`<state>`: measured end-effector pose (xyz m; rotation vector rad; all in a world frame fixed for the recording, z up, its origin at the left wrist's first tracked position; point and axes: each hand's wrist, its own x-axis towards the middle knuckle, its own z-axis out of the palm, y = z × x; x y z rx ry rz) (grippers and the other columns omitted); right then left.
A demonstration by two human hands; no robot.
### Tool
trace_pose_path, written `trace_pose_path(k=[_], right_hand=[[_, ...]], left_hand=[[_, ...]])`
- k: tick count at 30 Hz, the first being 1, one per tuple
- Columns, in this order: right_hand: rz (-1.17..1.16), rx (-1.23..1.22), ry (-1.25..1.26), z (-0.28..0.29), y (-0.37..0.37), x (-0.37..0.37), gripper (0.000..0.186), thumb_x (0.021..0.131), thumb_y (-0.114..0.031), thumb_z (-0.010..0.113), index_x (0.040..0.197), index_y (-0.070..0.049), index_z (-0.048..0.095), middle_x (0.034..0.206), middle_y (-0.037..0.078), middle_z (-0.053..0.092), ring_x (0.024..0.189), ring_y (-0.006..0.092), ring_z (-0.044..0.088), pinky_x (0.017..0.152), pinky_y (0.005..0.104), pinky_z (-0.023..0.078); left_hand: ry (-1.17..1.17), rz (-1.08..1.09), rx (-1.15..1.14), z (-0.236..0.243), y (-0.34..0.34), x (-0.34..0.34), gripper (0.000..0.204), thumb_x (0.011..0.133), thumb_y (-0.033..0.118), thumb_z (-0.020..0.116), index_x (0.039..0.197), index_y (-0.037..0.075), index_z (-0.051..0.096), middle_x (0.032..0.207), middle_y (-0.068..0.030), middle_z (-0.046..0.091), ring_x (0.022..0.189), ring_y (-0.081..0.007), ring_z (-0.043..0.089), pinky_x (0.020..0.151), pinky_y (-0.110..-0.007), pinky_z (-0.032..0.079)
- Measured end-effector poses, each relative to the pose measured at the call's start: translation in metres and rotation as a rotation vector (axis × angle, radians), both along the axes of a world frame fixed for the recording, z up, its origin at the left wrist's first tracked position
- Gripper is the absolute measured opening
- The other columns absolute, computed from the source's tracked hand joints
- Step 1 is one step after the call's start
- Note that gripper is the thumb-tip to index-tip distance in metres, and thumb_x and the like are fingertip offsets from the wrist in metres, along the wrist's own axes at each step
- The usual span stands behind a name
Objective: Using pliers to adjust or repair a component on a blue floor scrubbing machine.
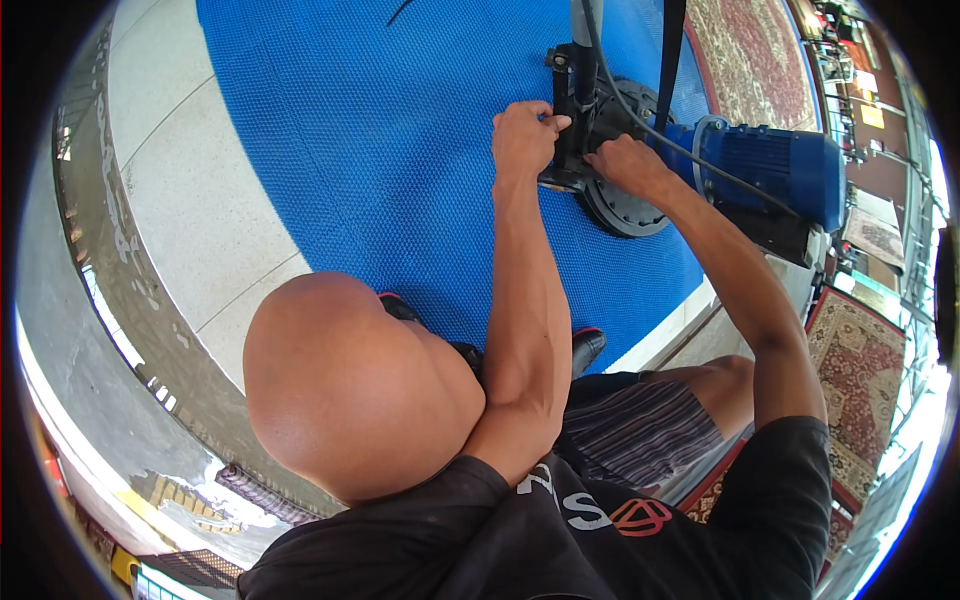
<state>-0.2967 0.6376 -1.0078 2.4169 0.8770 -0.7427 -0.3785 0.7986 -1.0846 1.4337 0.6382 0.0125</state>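
A machine with a blue ribbed motor (785,165) and a round black disc (632,212) lies at the upper right. A black metal bracket (562,85) joins it to a grey pole (582,22). My left hand (525,138) is at the bracket's left edge, its fingers curled and thumb pressed against the metal. My right hand (630,165) reaches in from the other side, fingers bent together near the bracket's lower part. Its fingertips are partly hidden, and whatever they hold is too small to make out. A dark cable (640,118) loops over the disc and motor.
The machine rests over a blue textured mat (400,150) with pale tiles (180,150) along its left side. Patterned rugs (760,60) stand at the upper right, and another rug (855,370) is at the right. My shoe (588,347) is on the mat's near part.
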Motion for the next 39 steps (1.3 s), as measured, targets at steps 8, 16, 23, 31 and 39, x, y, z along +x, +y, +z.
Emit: trace_pose_path(k=[8, 16, 23, 31, 39], right_hand=[[0.04, 0.136, 0.003, -0.009, -0.019, 0.005, 0.042, 0.104, -0.035, 0.062, 0.089, 0.001, 0.078, 0.084, 0.026, 0.074, 0.085, 0.0447, 0.075, 0.078, 0.0524, 0.061], [0.062, 0.317, 0.056, -0.018, -0.039, 0.011, 0.044, 0.105, -0.033, 0.061, 0.083, 0.003, 0.075, 0.077, 0.026, 0.071, 0.078, 0.0434, 0.073, 0.073, 0.0523, 0.059], [0.131, 0.363, 0.088, -0.029, -0.051, 0.018, 0.045, 0.106, -0.033, 0.062, 0.083, 0.003, 0.075, 0.077, 0.025, 0.071, 0.075, 0.0442, 0.071, 0.07, 0.0513, 0.057], [0.068, 0.411, 0.117, -0.032, -0.054, 0.017, 0.043, 0.105, -0.032, 0.062, 0.086, 0.003, 0.076, 0.077, 0.025, 0.07, 0.075, 0.0449, 0.071, 0.071, 0.0519, 0.056], [0.207, 0.441, 0.095, -0.032, -0.058, 0.022, 0.042, 0.105, -0.034, 0.062, 0.089, 0.001, 0.076, 0.086, 0.024, 0.073, 0.08, 0.0438, 0.071, 0.073, 0.0528, 0.055]], left_hand=[[0.003, 0.021, 0.004, 0.003, 0.003, -0.001, 0.018, 0.09, 0.017, 0.083, 0.095, 0.0, 0.081, 0.076, -0.0098, 0.075, 0.071, -0.0159, 0.07, 0.065, -0.036, 0.054], [-0.03, 0.006, 0.035, 0.003, 0.005, -0.003, 0.017, 0.089, 0.016, 0.083, 0.091, -0.001, 0.08, 0.074, -0.0099, 0.075, 0.068, -0.0156, 0.068, 0.064, -0.038, 0.054], [-0.017, -0.004, 0.026, 0.006, 0.007, -0.002, 0.018, 0.089, 0.016, 0.084, 0.091, -0.001, 0.079, 0.075, -0.0098, 0.074, 0.067, -0.0153, 0.067, 0.063, -0.039, 0.052], [0.013, -0.009, 0.004, 0.011, 0.008, -0.006, 0.018, 0.09, 0.016, 0.083, 0.091, -0.002, 0.079, 0.074, -0.01, 0.074, 0.067, -0.0146, 0.066, 0.062, -0.038, 0.052], [-0.056, -0.025, 0.081, 0.005, 0.006, -0.005, 0.02, 0.089, 0.018, 0.083, 0.088, -0.002, 0.078, 0.074, -0.0098, 0.073, 0.065, -0.0168, 0.065, 0.063, -0.04, 0.051]])
